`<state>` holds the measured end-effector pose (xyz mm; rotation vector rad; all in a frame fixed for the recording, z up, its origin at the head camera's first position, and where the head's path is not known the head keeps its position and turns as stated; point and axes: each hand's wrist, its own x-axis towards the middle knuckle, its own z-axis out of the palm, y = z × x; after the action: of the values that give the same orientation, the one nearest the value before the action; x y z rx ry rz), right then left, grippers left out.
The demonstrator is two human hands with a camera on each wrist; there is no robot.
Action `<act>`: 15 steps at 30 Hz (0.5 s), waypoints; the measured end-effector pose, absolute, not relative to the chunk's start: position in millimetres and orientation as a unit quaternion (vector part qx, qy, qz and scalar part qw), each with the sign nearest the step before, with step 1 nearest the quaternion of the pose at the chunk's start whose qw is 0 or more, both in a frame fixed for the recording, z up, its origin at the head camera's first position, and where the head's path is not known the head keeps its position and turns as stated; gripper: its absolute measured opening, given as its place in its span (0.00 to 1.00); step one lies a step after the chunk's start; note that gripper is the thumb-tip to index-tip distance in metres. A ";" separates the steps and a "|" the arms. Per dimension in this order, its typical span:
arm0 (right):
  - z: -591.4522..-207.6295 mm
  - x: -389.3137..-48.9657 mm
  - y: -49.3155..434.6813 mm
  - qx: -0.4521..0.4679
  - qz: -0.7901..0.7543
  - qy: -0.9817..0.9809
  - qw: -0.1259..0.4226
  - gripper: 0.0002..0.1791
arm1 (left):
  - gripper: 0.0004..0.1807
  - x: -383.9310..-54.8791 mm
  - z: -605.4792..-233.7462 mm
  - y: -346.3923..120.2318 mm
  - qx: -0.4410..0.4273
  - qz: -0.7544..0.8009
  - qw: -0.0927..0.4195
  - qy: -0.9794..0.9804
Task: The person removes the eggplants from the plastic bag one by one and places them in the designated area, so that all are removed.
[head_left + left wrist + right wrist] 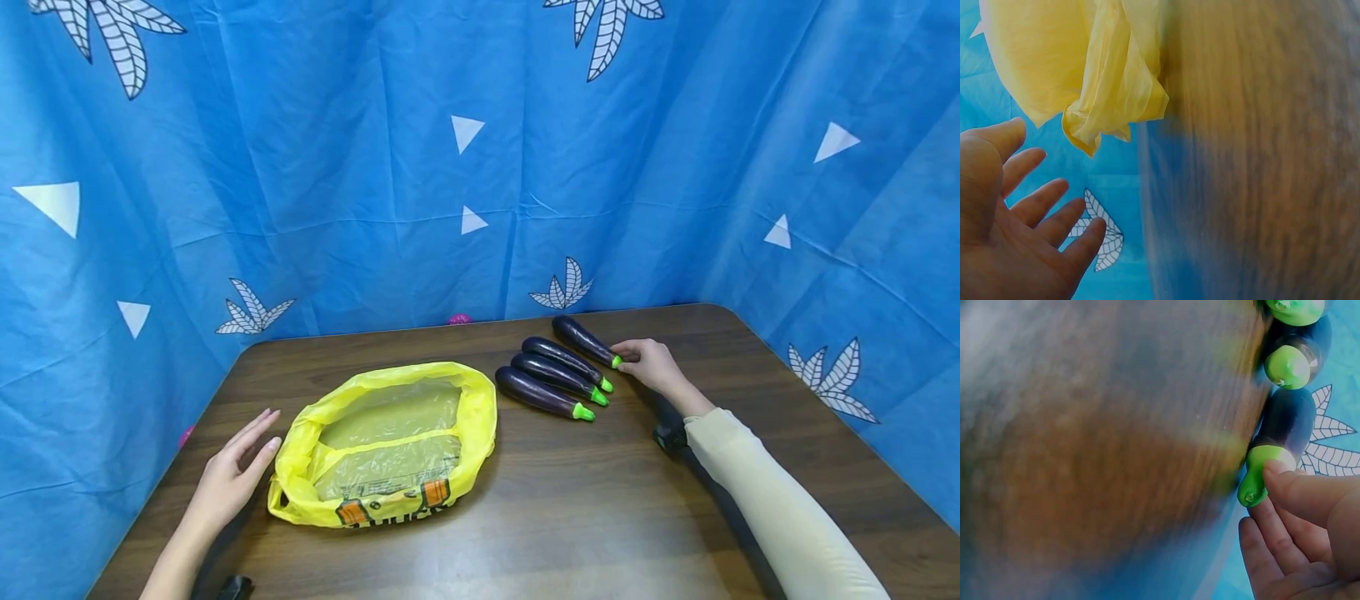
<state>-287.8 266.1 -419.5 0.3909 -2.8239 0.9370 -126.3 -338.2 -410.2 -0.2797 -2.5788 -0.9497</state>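
A dark purple eggplant (581,337) with a bright green stem lies at the back right of the table. My right hand (651,367) pinches its stem end; in the right wrist view the thumb lies on the green cap (1264,464) with fingers below it. Several more eggplants (542,393) lie side by side just left of it, stems pointing right. Left of these stands a yellow plastic bag (480,417), its wide mouth facing up. My left hand (228,479) is beside the bag's left edge, fingers spread and holding nothing.
The brown wooden table (585,508) has rounded far corners. A blue curtain (360,150) with white triangles and leaf prints hangs behind it and along both sides. Dark straps (670,435) are on the wrists.
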 end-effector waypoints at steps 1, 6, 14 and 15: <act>-419.7 -288.2 266.1 0.133 0.311 -0.938 0.070 0.16 | 0.25 -126.5 -410.3 -338.4 -0.099 -0.338 0.188 -0.917; -421.2 -288.6 266.2 0.141 0.313 -0.937 0.064 0.16 | 0.25 -127.1 -411.2 -339.0 -0.102 -0.340 0.184 -0.917; -421.6 -286.4 263.6 0.161 0.318 -0.933 0.052 0.16 | 0.25 -124.5 -411.0 -342.9 -0.095 -0.334 0.187 -0.919; -421.9 -286.2 263.7 0.159 0.320 -0.933 0.052 0.16 | 0.25 -124.3 -410.9 -343.1 -0.095 -0.334 0.186 -0.919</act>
<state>-286.2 263.7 -421.9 0.4822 -2.8368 0.9743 -124.3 -343.1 -410.9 -0.2677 -2.5893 -0.9421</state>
